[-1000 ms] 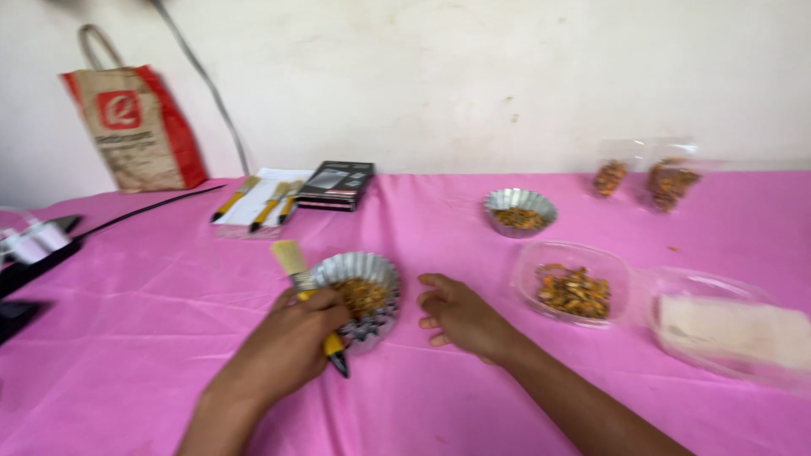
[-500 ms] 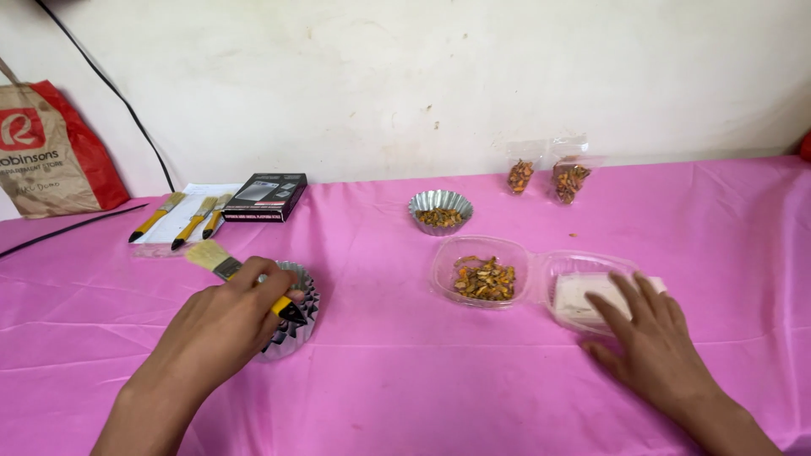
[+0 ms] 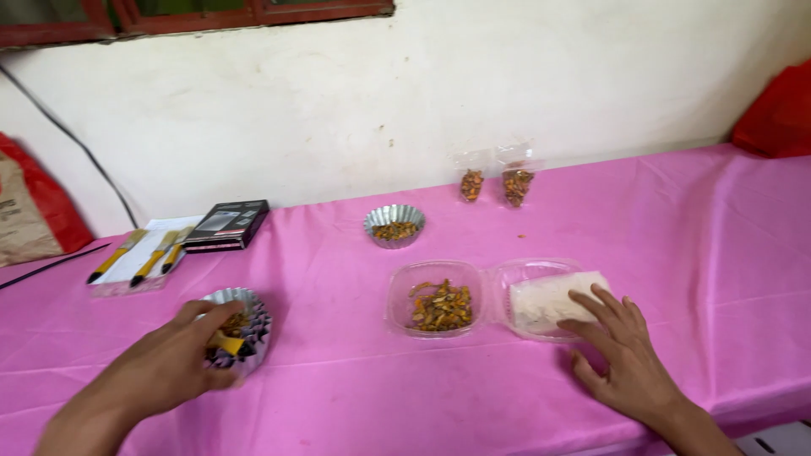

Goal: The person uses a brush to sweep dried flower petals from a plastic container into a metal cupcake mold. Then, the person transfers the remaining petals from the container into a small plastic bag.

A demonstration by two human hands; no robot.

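My left hand (image 3: 165, 367) is closed around a yellow-handled brush (image 3: 226, 343), its tip down in a fluted foil cup (image 3: 251, 311) at the near left of the pink tablecloth (image 3: 338, 405). My right hand (image 3: 621, 350) lies flat with fingers spread, fingertips touching the clear lid half (image 3: 541, 300) of a hinged plastic container, where a white folded wrap lies. The other half (image 3: 435, 300) holds orange-brown pieces.
A second foil cup (image 3: 394, 225) with similar pieces stands further back. Two small clear bags (image 3: 494, 181) of brown bits lean at the wall. Three yellow brushes (image 3: 144, 256) lie on a white sheet beside a black box (image 3: 226, 225). A red-and-brown paper bag (image 3: 29, 211) stands left.
My right hand has moved from beside the foil cup across to the right, onto the container lid. The view shifted right. My left hand stays at the cup with the brush.
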